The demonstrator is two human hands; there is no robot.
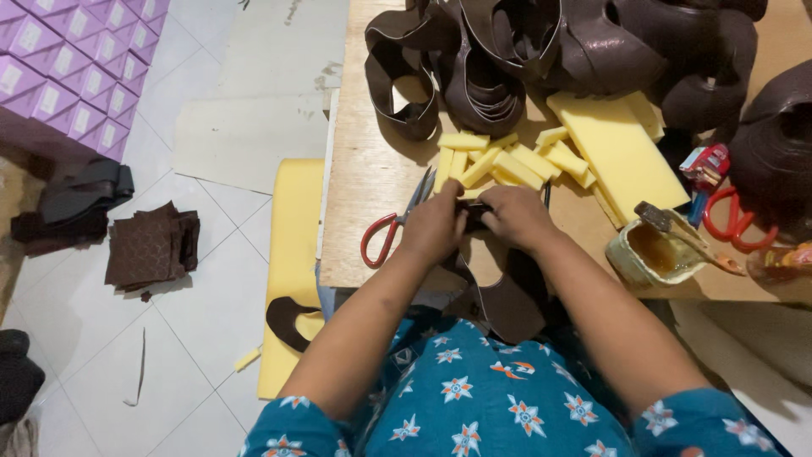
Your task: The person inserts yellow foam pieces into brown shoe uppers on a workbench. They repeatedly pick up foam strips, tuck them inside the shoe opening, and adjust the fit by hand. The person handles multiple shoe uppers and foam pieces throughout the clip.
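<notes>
Head view: left hand (436,227) and right hand (516,216) both closed, pinching a brown strip (507,292) at the worktop (372,169) near edge. Foam sticks (507,161) just beyond, scissors (393,224) beside left hand. Best keep thumbs tight, edges lined up, pressure even.

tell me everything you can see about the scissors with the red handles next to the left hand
The red-handled scissors lie flat on the wooden table, near its left edge. Two red loop handles point toward the person, grey metal blades point away, slightly parted. The left hand lies against their right side; the blade tips reach the yellow foam strips.
</notes>
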